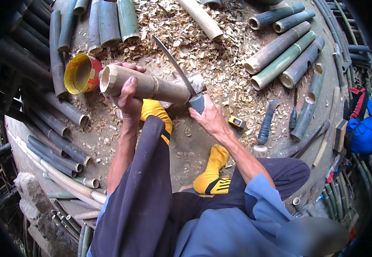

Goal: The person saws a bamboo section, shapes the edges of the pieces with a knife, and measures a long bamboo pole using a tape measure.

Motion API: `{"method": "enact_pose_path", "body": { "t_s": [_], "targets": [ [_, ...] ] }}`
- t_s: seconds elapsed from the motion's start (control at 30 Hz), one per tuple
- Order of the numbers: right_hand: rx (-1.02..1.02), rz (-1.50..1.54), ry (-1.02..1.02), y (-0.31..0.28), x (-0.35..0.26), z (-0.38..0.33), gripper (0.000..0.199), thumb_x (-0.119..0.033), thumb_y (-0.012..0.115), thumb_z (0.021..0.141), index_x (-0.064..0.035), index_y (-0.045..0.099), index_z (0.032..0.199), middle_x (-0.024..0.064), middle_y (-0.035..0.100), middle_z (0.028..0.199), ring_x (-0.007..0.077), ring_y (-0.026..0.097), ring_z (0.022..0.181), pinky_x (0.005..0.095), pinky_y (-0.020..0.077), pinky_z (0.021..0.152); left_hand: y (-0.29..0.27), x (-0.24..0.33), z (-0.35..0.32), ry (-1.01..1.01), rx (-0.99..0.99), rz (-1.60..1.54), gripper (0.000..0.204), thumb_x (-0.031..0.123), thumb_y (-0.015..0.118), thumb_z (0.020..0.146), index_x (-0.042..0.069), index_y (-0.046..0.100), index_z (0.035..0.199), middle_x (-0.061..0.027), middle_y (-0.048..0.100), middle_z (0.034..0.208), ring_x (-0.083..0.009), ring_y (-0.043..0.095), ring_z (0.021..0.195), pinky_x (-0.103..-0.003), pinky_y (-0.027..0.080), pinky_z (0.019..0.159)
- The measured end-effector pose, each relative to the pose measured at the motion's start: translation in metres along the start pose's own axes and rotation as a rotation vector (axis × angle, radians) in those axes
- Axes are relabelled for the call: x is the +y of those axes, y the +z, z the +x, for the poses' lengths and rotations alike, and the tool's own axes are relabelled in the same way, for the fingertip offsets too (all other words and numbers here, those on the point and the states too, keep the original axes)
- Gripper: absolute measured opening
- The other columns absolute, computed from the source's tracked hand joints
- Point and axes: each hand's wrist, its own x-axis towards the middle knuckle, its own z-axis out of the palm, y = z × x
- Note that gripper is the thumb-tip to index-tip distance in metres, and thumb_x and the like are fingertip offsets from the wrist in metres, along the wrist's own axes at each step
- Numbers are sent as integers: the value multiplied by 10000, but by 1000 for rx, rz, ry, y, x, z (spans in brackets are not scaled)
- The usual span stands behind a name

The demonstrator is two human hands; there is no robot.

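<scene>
My left hand [128, 90] is wrapped round a thick tan bamboo section [149, 88] near its left end. That end is open, with a facet-cut rim facing left. The section lies almost level, its right end by my right hand [209, 115]. My right hand is closed on the grey handle of a long-bladed knife [177, 64], whose dark blade slants up and left beyond the bamboo's right end. A pale wood block [194, 81] sits behind the blade, partly covered. Whether the blade touches the bamboo is hard to tell.
Wood chips [173, 32] cover the ground ahead. A yellow-lined red bucket [81, 75] stands left of the bamboo. Right of my hand lie a tape measure [237, 122] and a dark-handled tool [267, 122]. Bamboo sections [278, 47] rest at the far right, others [61, 120] at left.
</scene>
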Motion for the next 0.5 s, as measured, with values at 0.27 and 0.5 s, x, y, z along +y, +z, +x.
{"method": "enact_pose_path", "body": {
  "t_s": [0.27,0.5],
  "targets": [
    [327,245,-284,-41,-57,-36,462,-131,728,769,-9,458,1125,108,644,846,181,651,733,302,528,657,-4,26,19,-256,214,16,385,149,633,759,22,518,1103,-90,578,946,-238,592,899,-417,474,865],
    [454,271,-454,-33,-59,-39,539,-111,744,749,46,420,1150,150,619,887,208,654,761,305,532,683,8,18,9,-95,266,107,213,118,622,786,4,557,954,-109,561,881,-226,620,820,-441,544,724]
  ]
}}
